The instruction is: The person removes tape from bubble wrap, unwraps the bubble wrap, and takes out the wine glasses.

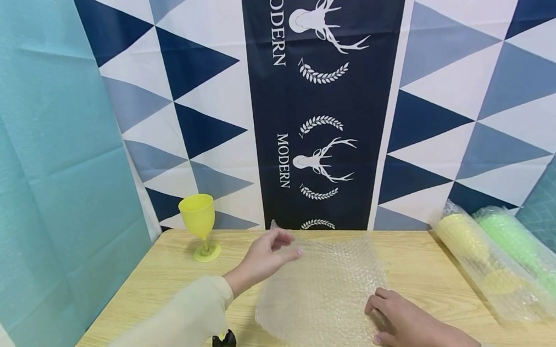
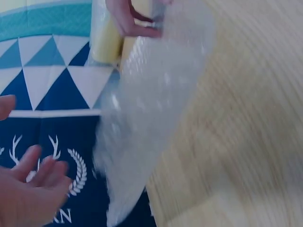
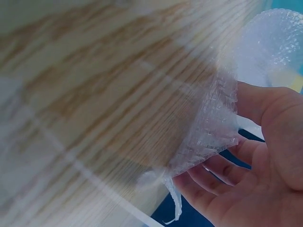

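Note:
A clear piece of bubble wrap (image 1: 328, 296) spreads over the wooden table in front of me, its far left corner raised. My right hand (image 1: 405, 319) grips its right edge; in the right wrist view the thumb and fingers (image 3: 225, 170) pinch the clear plastic between them. My left hand (image 1: 267, 254) hovers by the far left corner. Its fingers (image 2: 45, 175) are apart and relaxed in the left wrist view, with a gap between them and the bubble wrap (image 2: 147, 94). A yellow plastic goblet (image 1: 199, 219) stands upright behind the left hand.
Two bubble-wrapped goblets, one yellow (image 1: 462, 237) and one green (image 1: 509, 238), lie at the table's right side. A small black object (image 1: 224, 343) sits partly hidden beneath the left sleeve. A patterned cloth (image 1: 321, 98) hangs behind the table's back edge.

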`<state>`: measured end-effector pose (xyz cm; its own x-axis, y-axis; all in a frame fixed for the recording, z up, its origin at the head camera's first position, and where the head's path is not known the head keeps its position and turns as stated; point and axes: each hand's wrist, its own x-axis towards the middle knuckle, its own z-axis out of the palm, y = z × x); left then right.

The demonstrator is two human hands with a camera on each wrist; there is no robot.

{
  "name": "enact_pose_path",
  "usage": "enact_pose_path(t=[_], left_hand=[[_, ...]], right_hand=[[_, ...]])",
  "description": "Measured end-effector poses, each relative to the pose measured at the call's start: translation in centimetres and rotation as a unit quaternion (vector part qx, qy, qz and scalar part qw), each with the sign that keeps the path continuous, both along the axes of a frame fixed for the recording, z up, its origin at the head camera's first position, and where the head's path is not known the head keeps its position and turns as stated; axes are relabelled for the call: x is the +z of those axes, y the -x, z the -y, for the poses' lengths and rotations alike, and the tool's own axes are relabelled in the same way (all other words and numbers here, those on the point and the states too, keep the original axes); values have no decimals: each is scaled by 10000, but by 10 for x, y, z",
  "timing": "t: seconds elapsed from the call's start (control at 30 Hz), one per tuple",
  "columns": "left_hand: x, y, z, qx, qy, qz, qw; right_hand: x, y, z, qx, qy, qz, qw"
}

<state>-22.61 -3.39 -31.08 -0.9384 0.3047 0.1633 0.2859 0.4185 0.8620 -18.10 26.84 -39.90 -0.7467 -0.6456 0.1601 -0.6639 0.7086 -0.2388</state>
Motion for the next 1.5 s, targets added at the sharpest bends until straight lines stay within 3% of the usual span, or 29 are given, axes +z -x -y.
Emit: enact_pose_path(t=[0.17, 0.33, 0.67, 0.93, 1.07, 1.3, 1.5], left_hand=[[-6, -16, -11, -458, 762, 545, 9945], [-10, -26, -17, -671, 1222, 360, 9896], [-25, -28, -18, -1141, 1869, 257, 9754], [-41, -32, -18, -1563, 2519, -126, 9550], [-47, -31, -17, -1634, 2867, -380, 9432], [-54, -28, -10, -1723, 3470, -1074, 9156], [-58, -26, -3, -1727, 3706, -1242, 9041]], right_hand=[[-1, -1, 0, 2, -4, -71, 10000], [0, 1, 0, -7, -51, -255, 9997], [0, -1, -4, -186, -170, 169, 9995], [-2, -4, -8, -287, -224, 571, 9977], [-3, -5, -11, -167, -140, 358, 9991], [-5, -3, -15, 132, 8, -384, 9992], [-2, -2, -16, 22, -86, -284, 9996]])
